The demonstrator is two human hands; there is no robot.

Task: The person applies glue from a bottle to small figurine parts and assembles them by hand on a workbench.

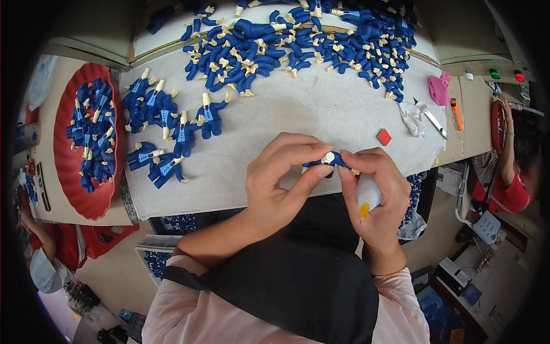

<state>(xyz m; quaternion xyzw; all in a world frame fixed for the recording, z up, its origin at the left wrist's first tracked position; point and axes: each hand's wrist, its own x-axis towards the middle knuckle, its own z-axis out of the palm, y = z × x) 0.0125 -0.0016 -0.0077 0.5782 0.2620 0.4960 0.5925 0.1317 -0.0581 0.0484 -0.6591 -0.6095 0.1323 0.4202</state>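
Observation:
A small blue doll figure [329, 161] with a cream neck peg is held over the near edge of the white-covered table [240, 149]. My left hand [281, 178] is closed, thumb and forefinger pinching the figure's neck and one side. With thumb and fingertips my right hand [378, 189] grips the figure's other side, at a blue arm. Tucked in that same hand is a white squeeze bottle [368, 192], its yellow needle tip pointing down toward me. Fingers cover much of the figure. Several blue figures with arms [209, 116] lie to the left on the table.
Loose blue arms with cream hands [252, 57] are heaped at the far side. A red scalloped tray [63, 137] of figures stands left. To the right lie a red block [384, 136], tweezers [434, 123], a pink cloth [439, 88] and an orange cutter [456, 114]. Other people work at both sides.

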